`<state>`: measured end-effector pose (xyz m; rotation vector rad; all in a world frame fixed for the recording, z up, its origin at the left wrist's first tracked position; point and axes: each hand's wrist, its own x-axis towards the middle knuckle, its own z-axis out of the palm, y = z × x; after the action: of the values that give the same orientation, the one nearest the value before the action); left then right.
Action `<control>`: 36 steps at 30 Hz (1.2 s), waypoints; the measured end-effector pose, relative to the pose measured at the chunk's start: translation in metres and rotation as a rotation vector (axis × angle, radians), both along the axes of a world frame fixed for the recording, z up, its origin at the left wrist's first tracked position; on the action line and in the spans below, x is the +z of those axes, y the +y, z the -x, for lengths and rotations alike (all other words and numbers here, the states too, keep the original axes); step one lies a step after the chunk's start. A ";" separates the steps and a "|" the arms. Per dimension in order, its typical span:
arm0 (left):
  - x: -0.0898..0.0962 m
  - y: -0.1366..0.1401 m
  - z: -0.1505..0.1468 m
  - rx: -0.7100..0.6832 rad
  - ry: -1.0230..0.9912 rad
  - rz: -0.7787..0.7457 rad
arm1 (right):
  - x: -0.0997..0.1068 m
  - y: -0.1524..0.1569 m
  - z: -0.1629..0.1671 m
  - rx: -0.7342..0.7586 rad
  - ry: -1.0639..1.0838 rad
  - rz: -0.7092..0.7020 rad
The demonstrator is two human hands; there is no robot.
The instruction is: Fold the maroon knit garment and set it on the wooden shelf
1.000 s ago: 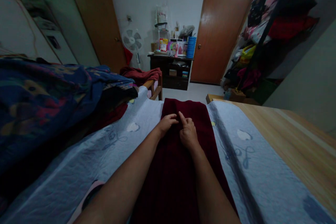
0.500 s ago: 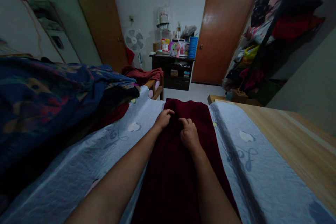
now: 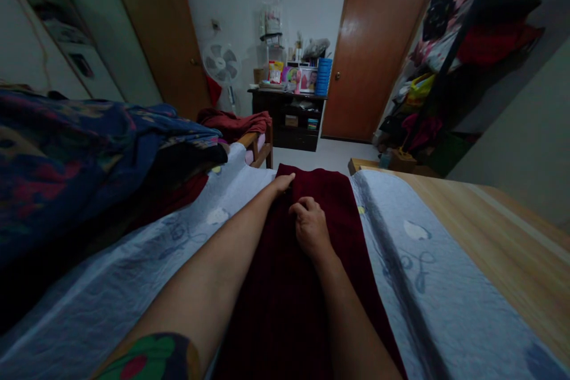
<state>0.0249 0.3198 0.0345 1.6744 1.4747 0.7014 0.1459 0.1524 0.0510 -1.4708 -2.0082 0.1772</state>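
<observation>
A long dark red cloth (image 3: 285, 285) lies lengthwise in front of me on a light blue-grey patterned bedcover (image 3: 214, 231). Near the far left corner of the cloth, my left hand (image 3: 284, 183) is closed on its edge, thumb on top and the other fingers mostly hidden. Closer to me and a little to the right, my right hand (image 3: 310, 222) bends its fingers down against the middle of the cloth, closed on the fabric as far as I can see. A green, red and dark patterned sleeve (image 3: 146, 359) shows on my left arm.
Blue flowered bedding (image 3: 89, 148) is heaped at the left. A bare wooden board (image 3: 490, 219) runs along the right. Past the bed's end stand a fan (image 3: 221, 63), a dark cabinet (image 3: 285, 130) and a brown door (image 3: 363, 53). Clothes and bags (image 3: 499, 35) hang at right.
My left hand has reached slightly farther toward the cloth's far edge. The right hand has shifted a little left, its fingers more curled. A patterned sleeve has come into view.
</observation>
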 end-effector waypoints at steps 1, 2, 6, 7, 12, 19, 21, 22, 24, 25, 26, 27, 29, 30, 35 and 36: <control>0.002 0.002 0.001 0.003 -0.014 0.037 | 0.002 -0.001 0.002 0.035 -0.018 0.006; 0.003 0.003 0.003 0.005 -0.032 0.070 | 0.004 -0.002 0.004 0.067 -0.039 0.016; 0.003 0.006 0.003 0.027 -0.070 0.133 | 0.006 -0.008 0.011 0.152 -0.141 0.098; 0.003 0.006 0.002 0.042 -0.073 0.133 | 0.006 -0.009 0.012 0.167 -0.164 0.125; -0.005 0.011 -0.005 0.110 -0.124 0.110 | 0.008 -0.013 0.011 0.229 -0.218 0.250; -0.024 0.016 -0.015 0.169 -0.296 0.074 | 0.010 -0.015 0.011 0.331 -0.264 0.437; -0.029 0.017 -0.017 0.187 -0.327 0.058 | 0.011 -0.017 0.014 0.331 -0.287 0.492; -0.031 0.017 -0.017 0.191 -0.336 0.054 | 0.012 -0.018 0.015 0.329 -0.291 0.518; -0.032 0.019 -0.016 0.188 -0.345 0.053 | 0.013 -0.020 0.016 0.330 -0.288 0.560; -0.031 0.019 -0.014 0.181 -0.344 0.055 | 0.013 -0.020 0.017 0.330 -0.282 0.571; -0.029 0.020 -0.013 0.168 -0.342 0.057 | 0.013 -0.020 0.017 0.331 -0.274 0.577; -0.026 0.020 -0.011 0.148 -0.339 0.058 | 0.013 -0.021 0.016 0.334 -0.263 0.576; -0.019 0.020 -0.009 0.091 -0.330 0.054 | 0.014 -0.020 0.014 0.341 -0.225 0.570; -0.016 0.019 -0.008 0.054 -0.324 0.049 | 0.014 -0.019 0.013 0.344 -0.197 0.566; -0.005 0.015 -0.005 -0.104 -0.242 0.048 | 0.020 -0.009 -0.010 0.346 0.156 0.413; -0.005 0.014 -0.006 -0.116 -0.221 0.048 | 0.021 -0.005 -0.018 0.289 0.249 0.346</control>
<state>0.0304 0.3338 0.0297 1.5771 1.2209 0.7546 0.1635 0.1470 0.0719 -1.2702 -2.0409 0.8236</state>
